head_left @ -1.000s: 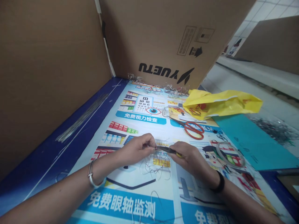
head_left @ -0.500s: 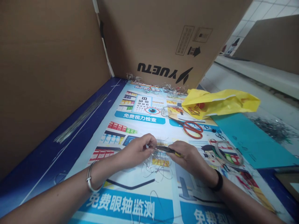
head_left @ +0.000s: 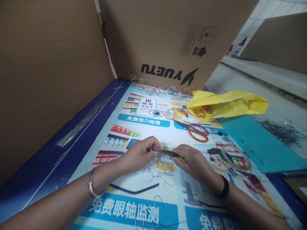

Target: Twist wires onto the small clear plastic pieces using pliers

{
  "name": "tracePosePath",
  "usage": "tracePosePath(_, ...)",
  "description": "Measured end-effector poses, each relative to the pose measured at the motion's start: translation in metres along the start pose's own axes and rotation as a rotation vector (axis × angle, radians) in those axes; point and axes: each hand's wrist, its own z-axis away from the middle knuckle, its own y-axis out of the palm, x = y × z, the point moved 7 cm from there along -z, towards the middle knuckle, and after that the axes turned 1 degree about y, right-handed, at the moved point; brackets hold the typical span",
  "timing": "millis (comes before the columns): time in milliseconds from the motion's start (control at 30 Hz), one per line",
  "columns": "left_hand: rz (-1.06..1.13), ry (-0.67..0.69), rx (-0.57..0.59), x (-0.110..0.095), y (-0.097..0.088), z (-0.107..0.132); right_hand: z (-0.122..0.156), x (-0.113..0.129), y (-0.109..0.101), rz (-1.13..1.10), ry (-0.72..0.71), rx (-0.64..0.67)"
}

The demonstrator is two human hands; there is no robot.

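Note:
My right hand (head_left: 190, 158) is closed around pliers (head_left: 171, 153) with dark jaws and a yellow-and-black handle. The jaws point left and reach the fingertips of my left hand (head_left: 144, 151). That hand pinches the end of a thin wire piece at the jaw tips; its exact form is hidden by the fingers. Below the jaws, a loose tangle of thin wire (head_left: 159, 172) spreads over the printed poster (head_left: 134, 131). Whether the tangle joins the pinched piece I cannot tell.
Red-handled scissors (head_left: 198, 132) lie beyond my hands, beside a yellow bag (head_left: 230, 103). A bundle of straight wires (head_left: 82, 123) lies at left. A clear ring-shaped roll (head_left: 236, 156) sits at right. Cardboard panels (head_left: 168, 38) stand behind, with wire scraps (head_left: 177, 92) along their base.
Almost nothing differs. My hands stay in the same place, with the pliers still at my left fingertips and only a slight shift of the fingers.

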Motion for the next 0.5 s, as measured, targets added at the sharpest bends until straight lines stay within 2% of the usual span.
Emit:
tracePosePath(333, 0.002, -0.013, -0.023, -0.0027, -0.0015, 0.0001, 0.001, 0.0034, -0.0038, 0.004, -0.023, -0.087)
tracePosePath(500, -0.013, -0.045, -0.087, 0.0013, -0.0067, -0.0001, 0.001, 0.0009, -0.008, 0.054, -0.021, -0.147)
